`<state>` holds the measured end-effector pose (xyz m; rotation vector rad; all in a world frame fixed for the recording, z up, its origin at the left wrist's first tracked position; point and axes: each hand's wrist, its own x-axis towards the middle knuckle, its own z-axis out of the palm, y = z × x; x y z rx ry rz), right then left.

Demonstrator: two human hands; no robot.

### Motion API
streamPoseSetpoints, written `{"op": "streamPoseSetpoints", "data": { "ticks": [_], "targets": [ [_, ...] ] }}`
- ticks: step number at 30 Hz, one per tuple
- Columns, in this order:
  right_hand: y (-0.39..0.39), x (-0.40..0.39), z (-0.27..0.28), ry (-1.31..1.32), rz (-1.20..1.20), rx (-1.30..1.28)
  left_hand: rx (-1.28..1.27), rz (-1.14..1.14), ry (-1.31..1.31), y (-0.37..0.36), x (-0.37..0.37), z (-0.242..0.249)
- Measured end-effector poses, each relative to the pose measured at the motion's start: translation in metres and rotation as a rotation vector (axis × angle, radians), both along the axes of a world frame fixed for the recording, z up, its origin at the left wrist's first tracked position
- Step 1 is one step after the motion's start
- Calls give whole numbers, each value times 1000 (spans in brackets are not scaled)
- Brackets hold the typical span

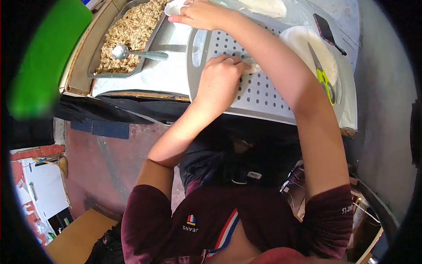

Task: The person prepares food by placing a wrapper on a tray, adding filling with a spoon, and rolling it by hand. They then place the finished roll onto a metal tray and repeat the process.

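My left hand (221, 79), with a ring on one finger, is closed over a perforated grey tray (268, 99). A pale piece of dough (252, 67) pokes out from its fingertips, partly hidden by my right forearm. My right hand (200, 15) reaches across to the upper left. Its thumb and fingers are around the rim of a small white bowl (175, 8), whose contents I cannot make out. Left of the bowl, a metal pan (115, 75) holds a crumbly, light-brown filling (134, 31). On the filling lies a metal scoop (151, 55), its handle over the pan's edge.
On the tray's right side lies a large white dough round (303, 42) with green-handled scissors (324, 81) on it. Another pale dough piece (268, 6) is at the back. A phone (324, 28) lies near the back right. A green object (48, 53) stands left of the table.
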<state>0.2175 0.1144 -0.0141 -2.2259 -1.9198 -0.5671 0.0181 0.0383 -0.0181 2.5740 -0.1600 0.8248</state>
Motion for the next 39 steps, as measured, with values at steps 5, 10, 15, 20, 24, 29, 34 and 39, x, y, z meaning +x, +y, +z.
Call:
{"op": "streamPoseSetpoints", "data": {
  "ticks": [5, 10, 15, 20, 24, 29, 34, 39],
  "targets": [
    [-24, -8, 35, 181, 29, -87, -4, 4, -7, 0, 0, -1],
    [-75, -8, 45, 676, 359, 454, -1, 5, -7, -1, 0, 0],
    [-183, -30, 40, 1000, 336, 328, 80, 12, -4, -4, -3, 2],
    [-251, -48, 23, 729, 214, 172, 124, 8, -49, -7, -4, 2],
    [-257, -55, 15, 597, 168, 103, 127, 2, -41, -7, -4, 1],
    [-253, -57, 14, 359, 165, 26, 111, 0, -61, -8, -5, 2],
    [-265, -43, 20, 304, 177, -6, 109, 2, -45, -7, -6, 2],
    [-272, -28, 24, 323, 145, 7, 97, 10, -35, -8, -6, 2]
  ]
}}
